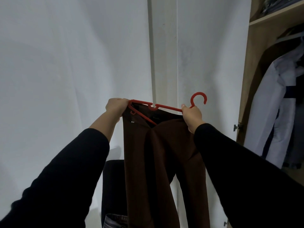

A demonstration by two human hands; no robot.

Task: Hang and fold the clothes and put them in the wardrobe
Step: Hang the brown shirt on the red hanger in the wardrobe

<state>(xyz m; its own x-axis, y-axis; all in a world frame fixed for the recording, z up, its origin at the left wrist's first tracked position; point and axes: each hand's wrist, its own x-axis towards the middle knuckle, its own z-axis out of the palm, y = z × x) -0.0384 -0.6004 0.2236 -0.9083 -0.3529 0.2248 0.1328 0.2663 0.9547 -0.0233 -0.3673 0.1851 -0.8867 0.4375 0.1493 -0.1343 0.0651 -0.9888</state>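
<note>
White wall behind; brown trousers (158, 153) on red hanger (166, 107) between hands: left hand (117, 107) grips end, right hand (191, 115) grips neck.

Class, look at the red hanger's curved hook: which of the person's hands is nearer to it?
Right. The right hand grips the hanger just below the hook; the left hand grips the opposite end, along with the brown garment.

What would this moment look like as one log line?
left hand: grips hanger end | right hand: grips red hanger | brown garment: draped | wardrobe: open
</note>
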